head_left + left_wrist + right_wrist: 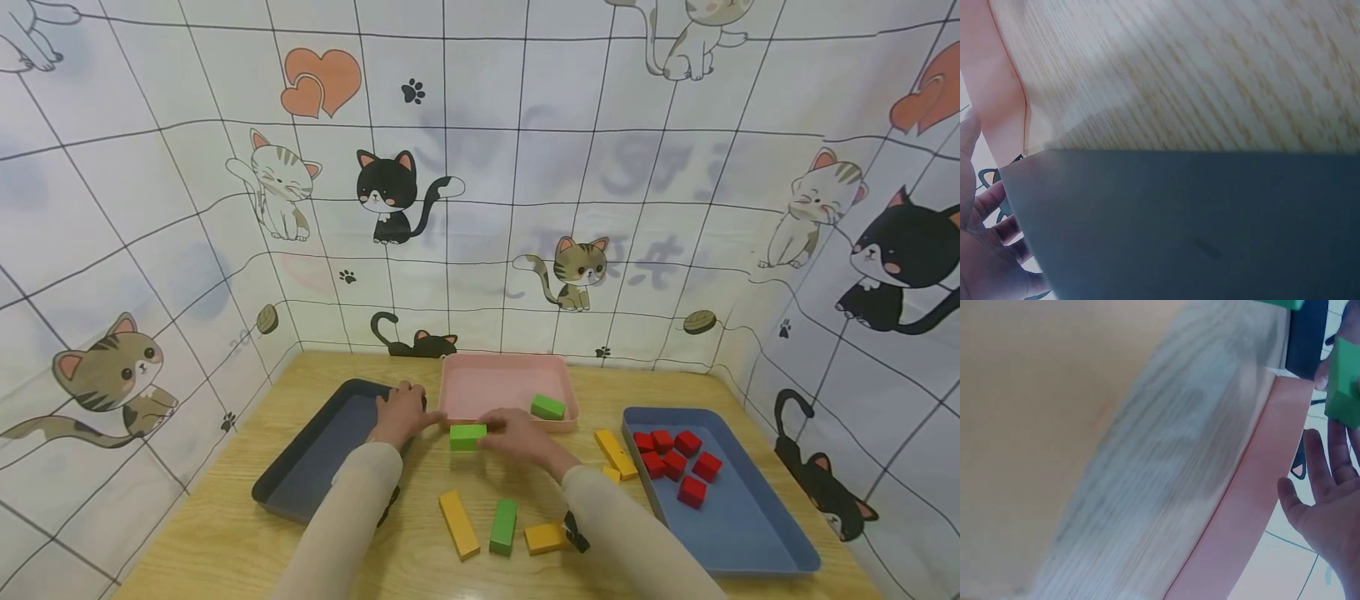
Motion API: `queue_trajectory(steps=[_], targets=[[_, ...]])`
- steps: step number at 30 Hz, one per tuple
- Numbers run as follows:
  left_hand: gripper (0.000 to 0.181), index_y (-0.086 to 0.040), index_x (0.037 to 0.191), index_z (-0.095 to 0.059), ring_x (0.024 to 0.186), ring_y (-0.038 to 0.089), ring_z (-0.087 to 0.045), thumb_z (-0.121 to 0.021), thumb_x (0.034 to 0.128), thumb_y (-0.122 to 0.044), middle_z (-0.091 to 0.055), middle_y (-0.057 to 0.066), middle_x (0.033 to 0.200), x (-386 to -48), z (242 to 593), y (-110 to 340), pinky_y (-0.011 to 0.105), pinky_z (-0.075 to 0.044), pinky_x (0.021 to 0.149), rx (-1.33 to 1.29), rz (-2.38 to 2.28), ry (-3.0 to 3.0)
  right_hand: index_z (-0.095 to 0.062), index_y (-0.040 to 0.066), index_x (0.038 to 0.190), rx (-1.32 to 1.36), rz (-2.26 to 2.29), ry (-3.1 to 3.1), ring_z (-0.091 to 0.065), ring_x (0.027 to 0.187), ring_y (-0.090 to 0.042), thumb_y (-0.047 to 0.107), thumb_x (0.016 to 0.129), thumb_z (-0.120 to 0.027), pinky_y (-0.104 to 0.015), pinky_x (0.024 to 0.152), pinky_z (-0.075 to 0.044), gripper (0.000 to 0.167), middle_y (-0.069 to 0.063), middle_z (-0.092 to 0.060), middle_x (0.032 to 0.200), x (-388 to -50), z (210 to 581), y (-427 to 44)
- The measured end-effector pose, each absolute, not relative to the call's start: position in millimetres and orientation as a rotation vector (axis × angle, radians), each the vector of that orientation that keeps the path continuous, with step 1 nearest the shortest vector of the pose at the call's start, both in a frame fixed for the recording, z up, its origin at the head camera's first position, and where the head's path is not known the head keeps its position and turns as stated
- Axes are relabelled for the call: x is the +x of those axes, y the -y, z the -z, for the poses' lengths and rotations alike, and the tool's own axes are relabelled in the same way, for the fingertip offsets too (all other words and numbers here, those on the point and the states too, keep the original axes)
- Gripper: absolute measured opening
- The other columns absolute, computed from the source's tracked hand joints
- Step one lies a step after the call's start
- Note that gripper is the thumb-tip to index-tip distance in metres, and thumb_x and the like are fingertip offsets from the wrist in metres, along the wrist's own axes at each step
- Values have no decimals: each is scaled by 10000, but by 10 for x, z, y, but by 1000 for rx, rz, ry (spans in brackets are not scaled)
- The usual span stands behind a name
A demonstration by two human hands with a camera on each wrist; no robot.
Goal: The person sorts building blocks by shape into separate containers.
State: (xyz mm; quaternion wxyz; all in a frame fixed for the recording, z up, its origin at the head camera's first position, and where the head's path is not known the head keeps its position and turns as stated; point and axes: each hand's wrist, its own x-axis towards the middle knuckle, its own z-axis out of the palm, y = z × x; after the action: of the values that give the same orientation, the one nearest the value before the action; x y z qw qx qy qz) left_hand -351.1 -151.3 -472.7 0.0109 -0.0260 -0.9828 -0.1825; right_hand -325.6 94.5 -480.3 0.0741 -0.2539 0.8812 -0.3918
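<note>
In the head view, my right hand (525, 437) pinches a green block (468, 437) at the front edge of the pink tray (506, 360). The right wrist view shows this green block (1342, 384) at the fingertips of my right hand (1329, 515), beside the pink tray's wall (1260, 469). My left hand (402, 415), fingers spread, is at the back right side of the dark tray (300, 442); its thumb points toward the held block. Fingers of my left hand (991, 250) show past the dark tray's edge (1179, 206); contact cannot be told.
Another green block (547, 407) lies in the pink tray. Nearer the front are a yellow block (459, 525), a green block (503, 527) and another yellow block (545, 538). More yellow blocks (616, 454) lie beside the blue tray (750, 533), which holds several red cubes (692, 492).
</note>
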Motion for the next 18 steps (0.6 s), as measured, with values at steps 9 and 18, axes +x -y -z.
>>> queue_trajectory(steps=[9, 18], targets=[[657, -33, 1277, -598, 1304, 461, -409, -714, 864, -531, -471, 238, 1382, -3510, 4730, 1529, 727, -201, 1051, -94, 568, 3067, -687, 99, 1210, -511, 1401, -2799, -612, 1119, -277, 245, 912, -722, -457, 927, -499, 334, -70, -664, 1175, -3344, 4759, -998], [665, -37, 1276, -597, 1308, 462, -402, -716, 859, -542, -469, 237, 1380, -3529, 4740, 1525, 730, -193, 1052, -93, 581, 3068, -701, 88, 1189, -222, 1457, -2950, -603, 1013, -226, 280, 888, -740, -418, 867, -503, 359, -48, -677, 1062, -3422, 4727, -1066]])
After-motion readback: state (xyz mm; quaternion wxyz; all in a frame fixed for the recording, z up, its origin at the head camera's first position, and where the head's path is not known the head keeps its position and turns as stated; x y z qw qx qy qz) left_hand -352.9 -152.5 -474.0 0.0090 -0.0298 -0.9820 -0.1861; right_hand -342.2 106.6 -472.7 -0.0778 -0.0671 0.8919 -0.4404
